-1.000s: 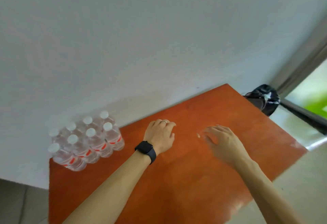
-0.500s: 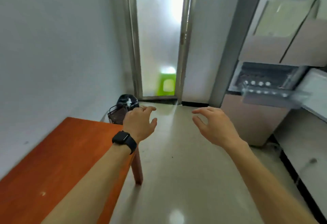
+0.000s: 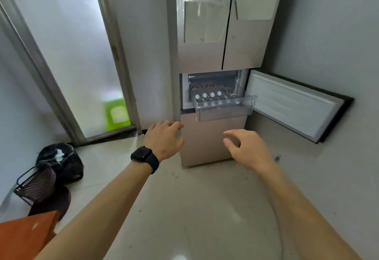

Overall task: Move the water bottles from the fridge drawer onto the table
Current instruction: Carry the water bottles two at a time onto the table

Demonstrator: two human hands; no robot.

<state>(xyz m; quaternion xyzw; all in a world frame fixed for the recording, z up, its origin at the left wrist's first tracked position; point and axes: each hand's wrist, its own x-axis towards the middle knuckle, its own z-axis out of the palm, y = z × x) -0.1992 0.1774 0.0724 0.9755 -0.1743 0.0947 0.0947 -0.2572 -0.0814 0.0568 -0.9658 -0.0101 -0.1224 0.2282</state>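
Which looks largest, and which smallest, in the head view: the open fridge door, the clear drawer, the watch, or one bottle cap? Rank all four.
1. fridge door
2. drawer
3. watch, which looks larger because it is nearer the camera
4. bottle cap

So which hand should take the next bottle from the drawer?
Probably right: the right hand is open directly below the drawer, the left hand out by the left edge of the fridge.
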